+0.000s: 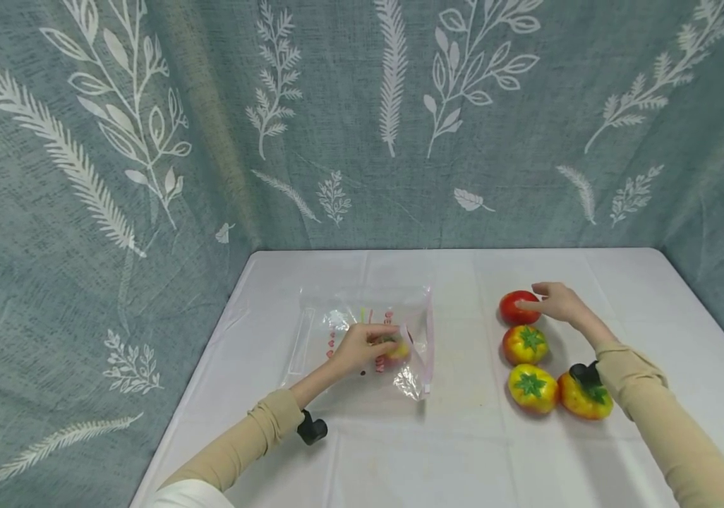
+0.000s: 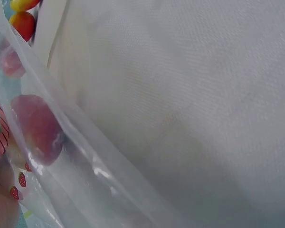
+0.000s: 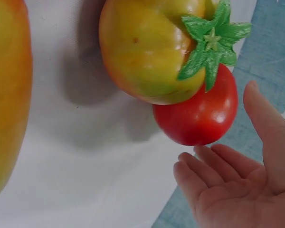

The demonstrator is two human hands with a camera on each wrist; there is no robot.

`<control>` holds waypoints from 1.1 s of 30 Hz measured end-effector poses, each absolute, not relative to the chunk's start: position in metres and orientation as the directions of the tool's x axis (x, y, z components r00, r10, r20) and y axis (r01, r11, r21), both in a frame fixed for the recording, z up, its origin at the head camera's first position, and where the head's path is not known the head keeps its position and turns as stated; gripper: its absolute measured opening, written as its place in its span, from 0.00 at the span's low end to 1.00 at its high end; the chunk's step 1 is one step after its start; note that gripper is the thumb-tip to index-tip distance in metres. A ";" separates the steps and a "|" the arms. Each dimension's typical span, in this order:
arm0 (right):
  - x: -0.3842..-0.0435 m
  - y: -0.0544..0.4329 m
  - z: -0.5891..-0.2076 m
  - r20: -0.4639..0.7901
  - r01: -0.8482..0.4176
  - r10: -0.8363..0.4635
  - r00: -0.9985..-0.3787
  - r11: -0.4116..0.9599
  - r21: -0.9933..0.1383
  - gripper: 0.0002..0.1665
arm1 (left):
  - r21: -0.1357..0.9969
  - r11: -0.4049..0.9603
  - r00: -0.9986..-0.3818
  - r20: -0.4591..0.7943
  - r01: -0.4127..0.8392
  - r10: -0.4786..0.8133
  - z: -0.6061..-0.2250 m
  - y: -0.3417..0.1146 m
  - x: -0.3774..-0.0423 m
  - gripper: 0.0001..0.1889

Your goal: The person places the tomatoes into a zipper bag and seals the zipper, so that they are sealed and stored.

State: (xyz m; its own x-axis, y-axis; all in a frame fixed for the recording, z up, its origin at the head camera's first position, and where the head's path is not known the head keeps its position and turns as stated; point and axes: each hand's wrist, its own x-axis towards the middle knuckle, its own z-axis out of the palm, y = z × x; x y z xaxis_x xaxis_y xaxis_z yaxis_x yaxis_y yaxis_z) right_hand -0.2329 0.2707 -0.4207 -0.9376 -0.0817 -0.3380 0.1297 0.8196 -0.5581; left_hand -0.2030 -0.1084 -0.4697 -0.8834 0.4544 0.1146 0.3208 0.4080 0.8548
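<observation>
Right hand [image 1: 562,302] at the red tomato [image 1: 513,312], left hand [image 1: 357,347] at the plastic bag [image 1: 343,321]

The step in hand looks like picking up the red tomato, which sits on the tabletop [image 1: 463,451] at the far end of a group to the right of the bag. The right hand's fingers are spread wide from the thumb beside it and have hold of nothing; whether a fingertip touches the skin is hard to tell. The next move would seem to call for bringing thumb and fingers together round the tomato while the bag's edge stays held.

The left hand pinches the bag near its right edge between thumb and fingers. A rounded red-and-yellow item [image 1: 398,351] shows through the clear film, just beside the fingertips.

Nearest the red tomato is a yellow-red tomato [image 1: 525,345] with a green leafy top; two similar ones, the left tomato [image 1: 533,389] and the right tomato [image 1: 586,396], lie side by side closer to the person.

The bag carries red lettering and small printed strawberries [image 2: 22,179]. The lettering is too small or cut off to read, and no brand can be made out.
</observation>
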 end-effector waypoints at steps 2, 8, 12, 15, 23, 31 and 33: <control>-0.233 0.271 -0.423 -0.335 0.124 -0.088 -0.938 0.817 -0.564 0.44 | 0.855 0.413 -0.885 0.107 0.315 0.453 -0.470 -0.109 -0.203 0.16; -0.234 0.270 -0.430 -0.346 0.136 -0.083 -0.934 0.816 -0.563 0.44 | 0.859 0.405 -0.882 0.107 0.314 0.459 -0.472 -0.109 -0.202 0.16; -0.235 0.271 -0.433 -0.341 0.133 -0.083 -0.936 0.815 -0.563 0.43 | 0.855 0.409 -0.882 0.110 0.319 0.458 -0.472 -0.109 -0.202 0.15; -0.236 0.271 -0.434 -0.330 0.129 -0.083 -0.940 0.811 -0.571 0.42 | 0.852 0.417 -0.884 0.107 0.318 0.454 -0.473 -0.109 -0.202 0.15; -0.235 0.271 -0.436 -0.276 0.101 -0.079 -0.958 0.808 -0.580 0.40 | 0.858 0.419 -0.892 0.094 0.298 0.443 -0.472 -0.109 -0.203 0.16; -0.231 0.270 -0.436 -0.245 0.101 -0.062 -0.967 0.795 -0.598 0.39 | 0.848 0.424 -0.890 0.112 0.317 0.442 -0.468 -0.108 -0.201 0.15; -0.231 0.271 -0.435 -0.227 0.093 -0.061 -0.972 0.789 -0.608 0.39 | 0.848 0.421 -0.888 0.116 0.321 0.445 -0.468 -0.108 -0.201 0.15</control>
State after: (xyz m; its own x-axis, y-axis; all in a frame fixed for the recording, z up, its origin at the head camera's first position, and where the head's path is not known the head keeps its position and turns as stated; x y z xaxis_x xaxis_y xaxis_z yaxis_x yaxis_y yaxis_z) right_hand -0.2311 0.2709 -0.4353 -0.9721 -0.0606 -0.2266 0.0926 0.7885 -0.6080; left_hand -0.2010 -0.1079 -0.4677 -0.8883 0.4445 0.1158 0.3212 0.4210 0.8483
